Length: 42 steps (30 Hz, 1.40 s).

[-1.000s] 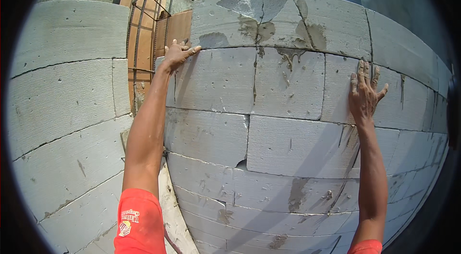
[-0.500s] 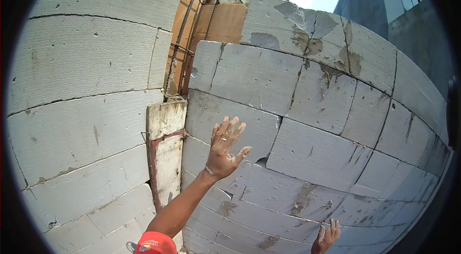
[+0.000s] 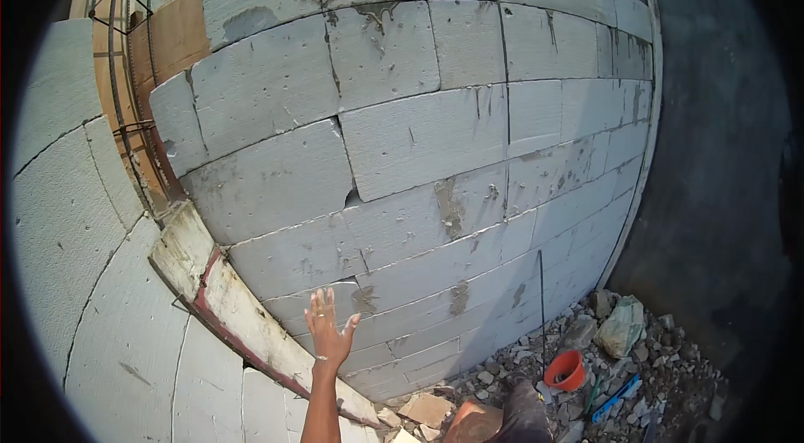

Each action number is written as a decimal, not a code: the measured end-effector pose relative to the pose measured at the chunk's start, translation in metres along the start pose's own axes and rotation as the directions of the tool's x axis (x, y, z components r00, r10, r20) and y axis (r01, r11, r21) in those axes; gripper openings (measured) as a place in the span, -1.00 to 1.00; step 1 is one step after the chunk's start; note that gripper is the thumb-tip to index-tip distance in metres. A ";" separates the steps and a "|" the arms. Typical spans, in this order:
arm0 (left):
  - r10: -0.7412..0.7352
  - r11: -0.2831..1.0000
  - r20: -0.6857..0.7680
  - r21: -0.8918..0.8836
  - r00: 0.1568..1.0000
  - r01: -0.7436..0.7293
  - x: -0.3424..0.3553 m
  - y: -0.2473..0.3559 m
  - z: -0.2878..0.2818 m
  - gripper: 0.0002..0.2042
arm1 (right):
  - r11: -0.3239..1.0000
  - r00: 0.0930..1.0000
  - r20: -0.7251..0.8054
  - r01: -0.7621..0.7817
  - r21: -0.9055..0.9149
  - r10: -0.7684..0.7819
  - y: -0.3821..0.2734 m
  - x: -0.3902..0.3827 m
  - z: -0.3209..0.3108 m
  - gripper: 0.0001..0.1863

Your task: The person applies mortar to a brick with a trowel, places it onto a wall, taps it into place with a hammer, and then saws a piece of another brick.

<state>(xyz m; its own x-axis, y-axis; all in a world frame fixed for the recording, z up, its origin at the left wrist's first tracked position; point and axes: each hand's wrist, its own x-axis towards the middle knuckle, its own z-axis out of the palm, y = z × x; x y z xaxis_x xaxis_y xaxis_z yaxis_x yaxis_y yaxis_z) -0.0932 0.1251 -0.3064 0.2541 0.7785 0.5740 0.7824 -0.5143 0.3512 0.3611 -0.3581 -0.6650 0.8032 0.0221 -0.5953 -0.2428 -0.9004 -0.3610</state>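
Note:
My left hand point(image 3: 331, 334) is raised in front of the lower part of the block wall point(image 3: 419, 141), its back toward me and its fingers stretched out, the thumb apart. A ring and pale dust show on it. It holds nothing, and I cannot tell whether it touches the blocks. The wall is of large pale blocks with dark joints and grey mortar smears. To the left of the hand, a worn board point(image 3: 251, 305) with a red-brown edge stands in the corner. My right hand is out of view.
Rubble point(image 3: 670, 359) covers the ground at lower right, with an orange-red bucket point(image 3: 566, 371), a blue long-shaped thing point(image 3: 615, 399) and a pale sack-like lump point(image 3: 621, 327). A thin dark rod point(image 3: 542, 301) leans near the wall. Steel bars point(image 3: 126, 108) rise in the corner.
My view has swung right and down, bringing the rubble and bucket in. The left hand now appears lower, still spread. The right hand has left the view.

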 end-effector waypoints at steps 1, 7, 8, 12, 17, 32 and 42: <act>0.068 0.994 -0.126 0.094 0.990 -0.057 0.053 0.019 -0.046 -0.14 | 0.996 0.998 0.020 -0.064 0.056 0.063 0.013 -0.004 -0.005 -0.49; 0.414 0.838 -0.527 0.539 0.742 -0.084 0.280 0.066 -0.197 -0.18 | 0.951 0.960 -0.246 0.195 0.240 -0.134 -0.031 -0.044 0.012 -0.31; 0.329 0.827 -0.522 0.561 0.787 0.026 0.297 0.074 -0.205 -0.16 | 0.928 0.939 -0.277 0.277 0.249 -0.206 -0.047 -0.058 0.010 -0.27; 0.396 0.838 -0.656 0.544 0.643 0.039 0.318 0.068 -0.140 -0.13 | 0.861 0.880 -0.387 0.404 0.309 -0.275 -0.026 -0.063 0.009 -0.22; 0.407 0.832 -0.631 0.555 0.661 0.018 0.278 0.011 -0.086 -0.12 | 0.942 0.954 -0.290 0.027 0.334 0.076 0.095 -0.050 0.030 -0.36; -0.391 0.756 0.905 0.419 -0.166 0.503 -0.419 -0.067 0.218 -0.16 | 0.807 0.881 0.031 -0.445 0.388 0.472 0.302 -0.091 0.000 -0.18; -0.543 0.566 0.808 0.553 -0.228 0.611 -0.505 -0.035 0.149 -0.30 | 0.893 0.843 -0.329 -0.334 0.301 0.426 0.282 0.053 -0.075 -0.26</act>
<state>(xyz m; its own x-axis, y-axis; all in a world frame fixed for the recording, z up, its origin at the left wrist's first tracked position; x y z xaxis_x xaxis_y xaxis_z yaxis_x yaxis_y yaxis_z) -0.1636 -0.1963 -0.7185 -0.0235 0.3926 -0.9194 0.9129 0.3833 0.1404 0.3756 -0.6432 -0.7447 0.7525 -0.5082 -0.4190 -0.6490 -0.6806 -0.3400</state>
